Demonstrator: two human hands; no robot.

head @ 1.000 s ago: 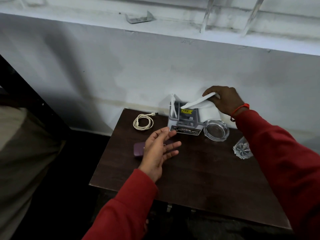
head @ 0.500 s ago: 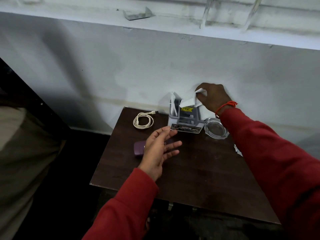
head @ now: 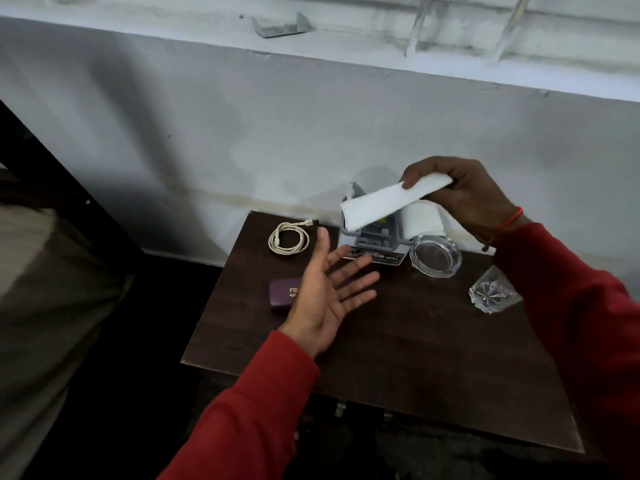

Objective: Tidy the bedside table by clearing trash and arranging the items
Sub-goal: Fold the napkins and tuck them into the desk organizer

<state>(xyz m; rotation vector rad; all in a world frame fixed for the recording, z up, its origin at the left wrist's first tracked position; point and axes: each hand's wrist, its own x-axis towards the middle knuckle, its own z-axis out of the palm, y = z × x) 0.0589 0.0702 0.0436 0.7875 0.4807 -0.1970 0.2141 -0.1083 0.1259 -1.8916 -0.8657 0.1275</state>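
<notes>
My right hand (head: 460,195) grips a folded white tissue (head: 391,204) above a grey holder (head: 374,242) at the back of the dark wooden bedside table (head: 415,358). More white tissue (head: 422,220) sits in the holder's right side. My left hand (head: 329,292) hovers palm up with fingers spread, over the table's left part. It partly covers a purple case (head: 282,294). A coiled white cable (head: 289,237) lies at the back left. A clear glass ashtray (head: 435,256) stands right of the holder. A crumpled clear wrapper (head: 493,294) lies near the right edge.
A white wall (head: 242,133) with a ledge runs right behind the table. A dark frame (head: 69,188) and beige bedding (head: 52,306) lie to the left. The floor below the table is dark.
My right hand has pulled the tissue up and out of the holder, now holding it flat above it. My left hand has turned palm up and spread its fingers.
</notes>
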